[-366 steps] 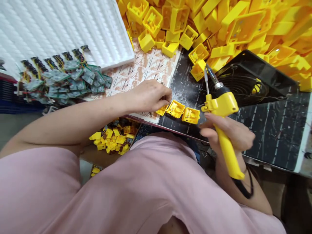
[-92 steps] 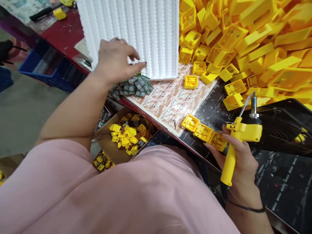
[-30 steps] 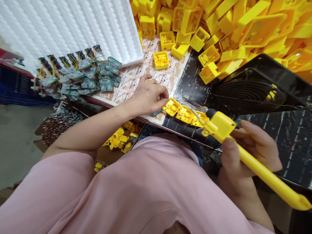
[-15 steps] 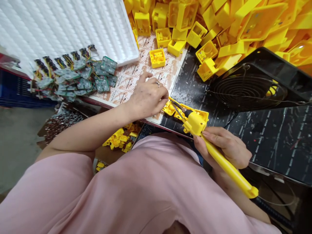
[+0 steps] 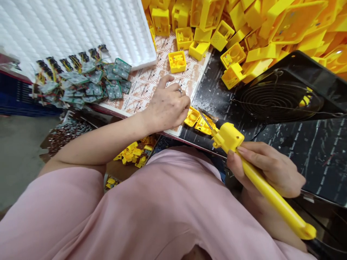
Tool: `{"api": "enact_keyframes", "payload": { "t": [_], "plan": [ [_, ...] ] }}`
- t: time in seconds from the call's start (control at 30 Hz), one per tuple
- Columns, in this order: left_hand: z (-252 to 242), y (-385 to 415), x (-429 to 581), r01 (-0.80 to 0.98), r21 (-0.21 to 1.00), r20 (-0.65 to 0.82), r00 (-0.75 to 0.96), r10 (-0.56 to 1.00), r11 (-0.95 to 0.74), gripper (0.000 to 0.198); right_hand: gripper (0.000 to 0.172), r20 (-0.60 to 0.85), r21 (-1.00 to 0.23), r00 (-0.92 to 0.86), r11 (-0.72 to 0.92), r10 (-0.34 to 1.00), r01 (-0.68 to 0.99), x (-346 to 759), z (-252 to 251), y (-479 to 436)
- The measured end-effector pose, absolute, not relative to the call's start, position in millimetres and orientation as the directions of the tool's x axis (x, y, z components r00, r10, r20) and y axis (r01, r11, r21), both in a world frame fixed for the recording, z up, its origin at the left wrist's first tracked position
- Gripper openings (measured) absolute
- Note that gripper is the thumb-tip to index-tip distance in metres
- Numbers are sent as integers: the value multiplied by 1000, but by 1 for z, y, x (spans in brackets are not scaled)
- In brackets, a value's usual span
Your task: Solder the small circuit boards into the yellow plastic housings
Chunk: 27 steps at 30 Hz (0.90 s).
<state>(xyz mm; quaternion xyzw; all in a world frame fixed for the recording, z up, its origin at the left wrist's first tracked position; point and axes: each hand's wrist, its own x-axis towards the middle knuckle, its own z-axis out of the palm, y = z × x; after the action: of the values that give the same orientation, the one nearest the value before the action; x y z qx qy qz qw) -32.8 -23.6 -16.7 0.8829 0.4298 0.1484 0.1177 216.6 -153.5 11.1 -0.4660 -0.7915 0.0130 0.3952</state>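
My right hand is wrapped round the handle of a yellow soldering iron with a thin metal tip and a black cord at its rear. The tip hangs over a small yellow plastic housing lying near the bench's front edge. Beside it, on the left, is another small yellow housing. My left hand lies against that one, index finger stretched forward, the thumb and other fingers curled together at the housing's edge. What these fingertips pinch, if anything, is hidden.
A loose yellow housing sits ahead of my left hand, with a big heap of yellow cases behind. A black fan stands at right. Wired green circuit boards lie by white foam at left. Boxes of parts are below.
My right hand has drawn the soldering iron back to the right and towards me, uncovering more of the housings. My left hand has barely moved.
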Motion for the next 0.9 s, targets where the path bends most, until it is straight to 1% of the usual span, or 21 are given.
{"api": "enact_keyframes", "payload": {
  "t": [0.1, 0.2, 0.37, 0.53, 0.6, 0.67, 0.7, 0.77, 0.83, 0.9],
  "plan": [
    [-17, -24, -32, 733, 326, 169, 577, 799, -598, 23, 24, 612, -390, -231, 543, 756, 744, 215, 11, -157],
    [-17, -25, -32, 738, 310, 181, 573, 799, -600, 22, 24, 599, -399, -219, 525, 770, 752, 214, 10, -157],
    [-18, -26, -32, 739, 280, 184, 585, 790, -613, 22, 25, 612, -359, -279, 575, 740, 735, 212, 2, -150],
    [-20, -26, -32, 735, 283, 183, 589, 787, -616, 22, 24, 646, -315, -323, 626, 692, 713, 206, 2, -143],
    [-21, -26, -32, 735, 288, 189, 585, 789, -614, 21, 23, 631, -386, -284, 610, 722, 692, 206, 8, -146],
    [-21, -26, -32, 730, 293, 192, 588, 786, -618, 22, 21, 593, -486, -198, 543, 781, 685, 208, 12, -151],
    [-20, -25, -32, 726, 296, 193, 591, 783, -621, 22, 19, 575, -516, -160, 507, 803, 691, 209, 14, -153],
    [-20, -25, -33, 720, 302, 192, 596, 780, -624, 22, 19, 572, -518, -119, 470, 811, 715, 211, 13, -156],
    [-21, -25, -33, 719, 307, 187, 597, 780, -624, 21, 20, 610, -495, -125, 499, 783, 712, 213, 9, -156],
    [-22, -25, -32, 722, 305, 181, 597, 782, -621, 21, 23, 628, -506, -102, 504, 771, 700, 212, 5, -155]
  ]
}}
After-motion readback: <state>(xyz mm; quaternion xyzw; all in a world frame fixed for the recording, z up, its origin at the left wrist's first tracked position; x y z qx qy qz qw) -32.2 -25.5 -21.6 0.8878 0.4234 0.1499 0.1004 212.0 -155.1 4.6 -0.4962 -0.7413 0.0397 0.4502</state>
